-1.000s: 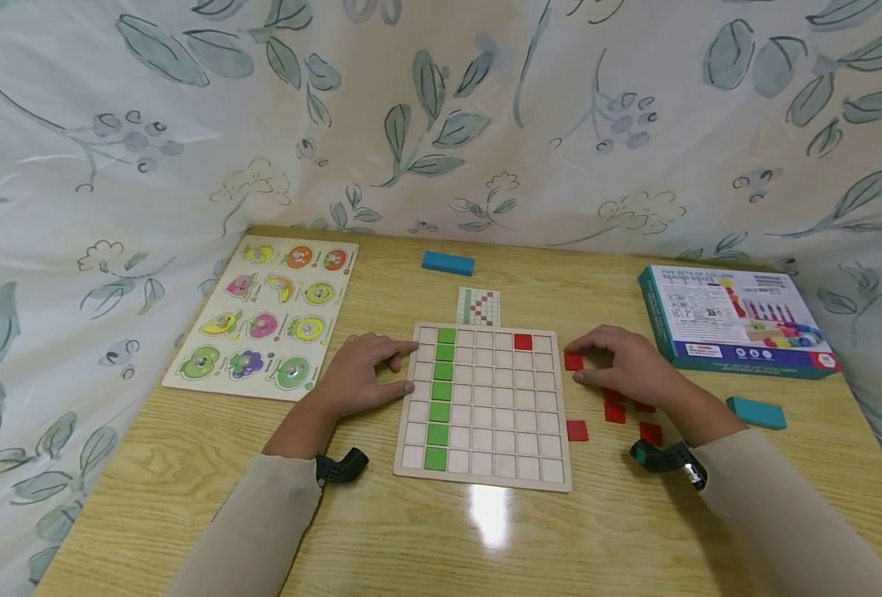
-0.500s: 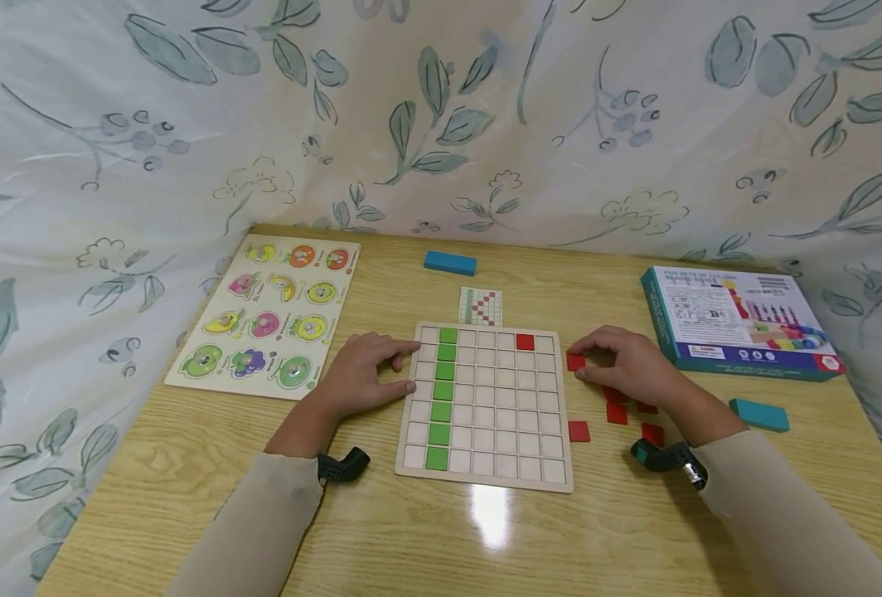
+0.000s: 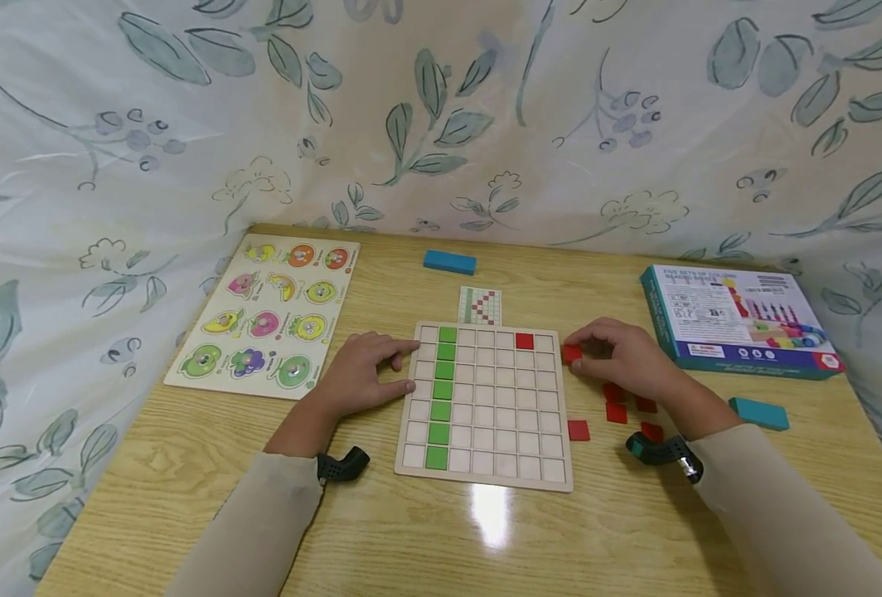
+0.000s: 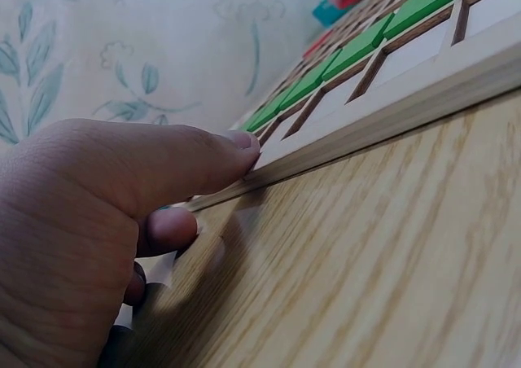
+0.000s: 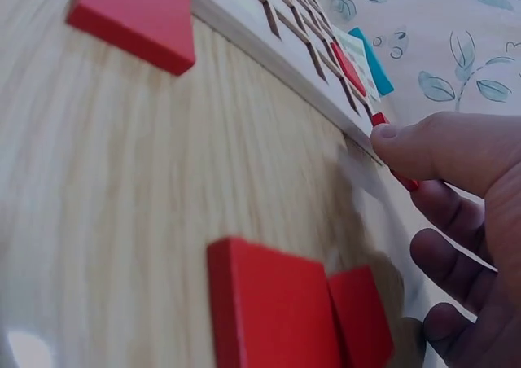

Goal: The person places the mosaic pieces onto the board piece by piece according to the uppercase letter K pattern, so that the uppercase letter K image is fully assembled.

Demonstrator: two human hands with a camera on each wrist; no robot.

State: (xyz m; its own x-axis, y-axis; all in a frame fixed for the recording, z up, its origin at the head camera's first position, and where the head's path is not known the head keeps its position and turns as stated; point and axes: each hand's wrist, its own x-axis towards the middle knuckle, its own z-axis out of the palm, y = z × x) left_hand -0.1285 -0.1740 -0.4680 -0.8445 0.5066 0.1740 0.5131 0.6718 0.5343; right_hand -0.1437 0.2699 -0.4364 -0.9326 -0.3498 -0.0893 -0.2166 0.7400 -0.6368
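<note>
A wooden grid board (image 3: 484, 481) lies at the middle of the table, with a column of green tiles (image 3: 439, 411) filling its second column. One red tile (image 3: 524, 342) sits in the top row. My left hand (image 3: 362, 375) is at the board's left edge, its index finger and thumb tip touching the rim; the thumb also shows on the frame in the left wrist view. Beyond the board's right edge, my right hand (image 3: 627, 358) pinches another red tile (image 3: 571, 354) between thumb and index finger. That tile looks raised off the table in the right wrist view.
Several loose red tiles (image 3: 616, 413) lie under and beside the right forearm. A pattern card (image 3: 480, 306) touches the board's far edge. Around are a fruit puzzle (image 3: 264, 311), a blue block (image 3: 450, 262), a teal block (image 3: 758, 413) and a printed box (image 3: 739, 319).
My right hand has lifted the red tile it pinches and shifted slightly toward the board. My left hand stays in place at the board's left edge.
</note>
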